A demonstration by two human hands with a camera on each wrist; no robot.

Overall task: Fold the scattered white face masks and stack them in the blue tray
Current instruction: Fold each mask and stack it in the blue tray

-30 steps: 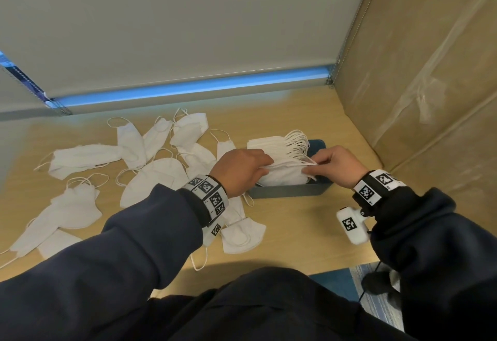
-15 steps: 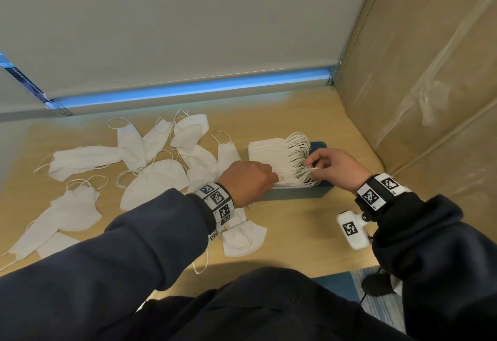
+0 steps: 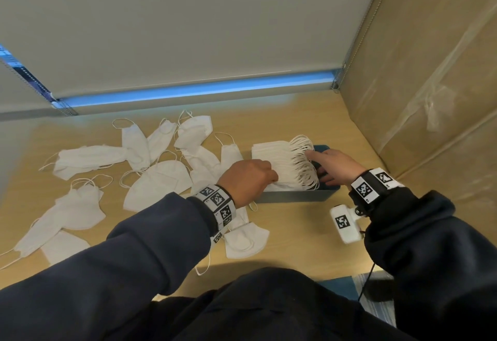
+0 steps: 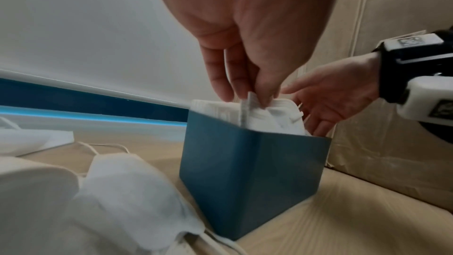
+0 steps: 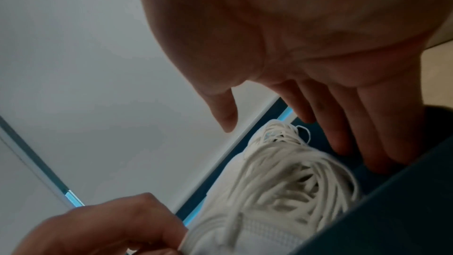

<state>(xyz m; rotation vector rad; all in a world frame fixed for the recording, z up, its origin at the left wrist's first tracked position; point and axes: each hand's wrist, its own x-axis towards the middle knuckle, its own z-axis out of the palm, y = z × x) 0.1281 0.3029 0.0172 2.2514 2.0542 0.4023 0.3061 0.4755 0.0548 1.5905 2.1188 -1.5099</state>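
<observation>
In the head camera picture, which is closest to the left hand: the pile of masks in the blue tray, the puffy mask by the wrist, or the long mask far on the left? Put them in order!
From the left hand:
1. Pile of masks in the blue tray: at the fingers, just right.
2. Puffy mask: near side, under the wrist.
3. Long mask: far left of the table.

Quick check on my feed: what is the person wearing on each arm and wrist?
Both arms are in dark navy sleeves. The left hand has a wrist band of black-and-white square tags. The right hand has a black strap with similar tags and a white tagged camera block hanging below.
</observation>
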